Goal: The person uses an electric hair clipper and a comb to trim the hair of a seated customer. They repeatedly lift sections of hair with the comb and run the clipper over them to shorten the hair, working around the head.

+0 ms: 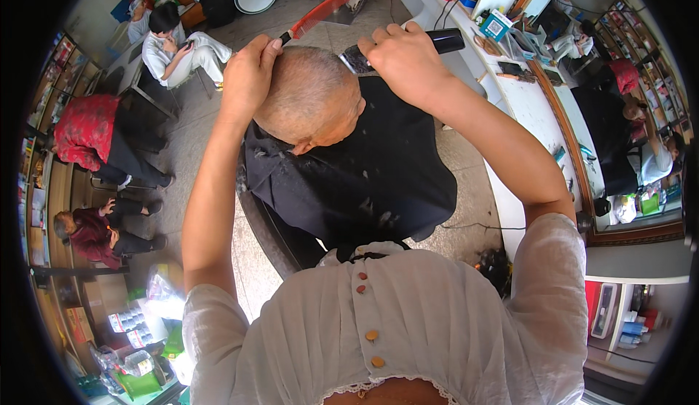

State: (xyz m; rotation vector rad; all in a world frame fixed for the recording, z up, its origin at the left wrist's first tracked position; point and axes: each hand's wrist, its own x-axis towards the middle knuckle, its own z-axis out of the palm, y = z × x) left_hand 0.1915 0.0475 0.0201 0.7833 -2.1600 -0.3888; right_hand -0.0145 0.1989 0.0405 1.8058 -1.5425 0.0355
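In front of me a person sits with closely cropped hair on the head (pixel 306 88), draped in a black barber's cape (pixel 349 179) with loose hair clippings on it. My right hand (pixel 408 59) is wrapped round a black hair clipper (pixel 445 40); its metal blade end is at the right side of the head. My left hand (pixel 250 76) is at the left side of the head, its fingers closed on the dark handle of a red comb (pixel 320 13). The comb's teeth point away beyond the head.
A white counter (pixel 524 106) with trays and brushes runs along the right under a wood-framed mirror (pixel 619 136). Several people sit or stand at the left, one in a red patterned top (pixel 87 128). Shelves (pixel 40 208) line the left wall. A cord (pixel 484 227) crosses near the counter.
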